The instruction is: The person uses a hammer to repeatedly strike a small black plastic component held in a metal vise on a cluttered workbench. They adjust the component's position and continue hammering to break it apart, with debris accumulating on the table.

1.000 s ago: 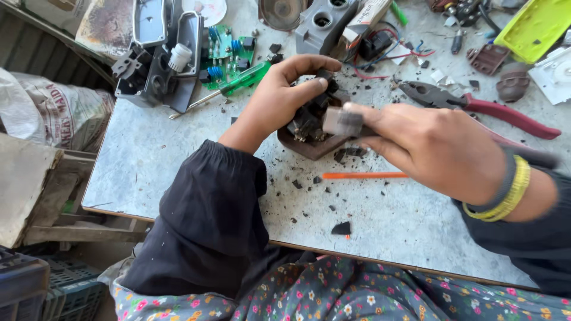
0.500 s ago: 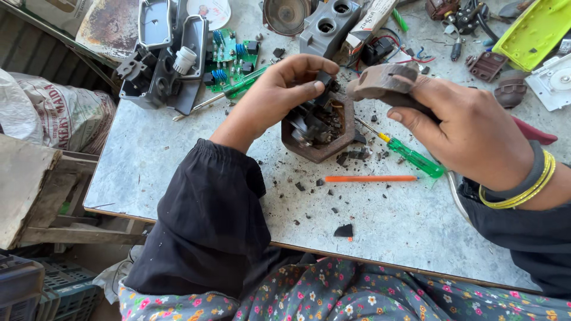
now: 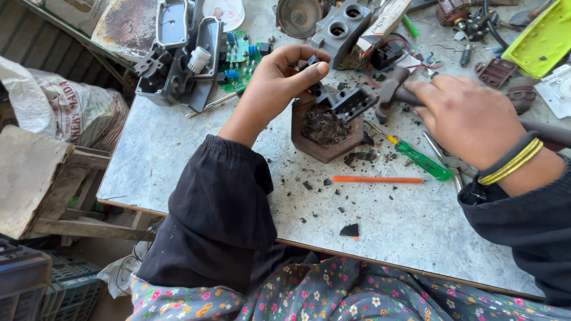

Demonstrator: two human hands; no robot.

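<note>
Resting on a brown hexagonal block (image 3: 326, 138) near the middle of the grey worktop (image 3: 178, 160), a black plastic part (image 3: 345, 102) is pinched in the closed grip of the left hand (image 3: 279, 80). At three o'clock from it, the right hand (image 3: 470, 116) is closed around a hammer (image 3: 397, 90) whose head nearly touches the part. At five o'clock lie a green screwdriver (image 3: 422, 159) and an orange stick (image 3: 377, 179); a green circuit board (image 3: 238, 59) lies at ten o'clock.

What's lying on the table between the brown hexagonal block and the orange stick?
In the head view, dark broken plastic bits lie scattered between the brown hexagonal block and the orange stick.
</note>
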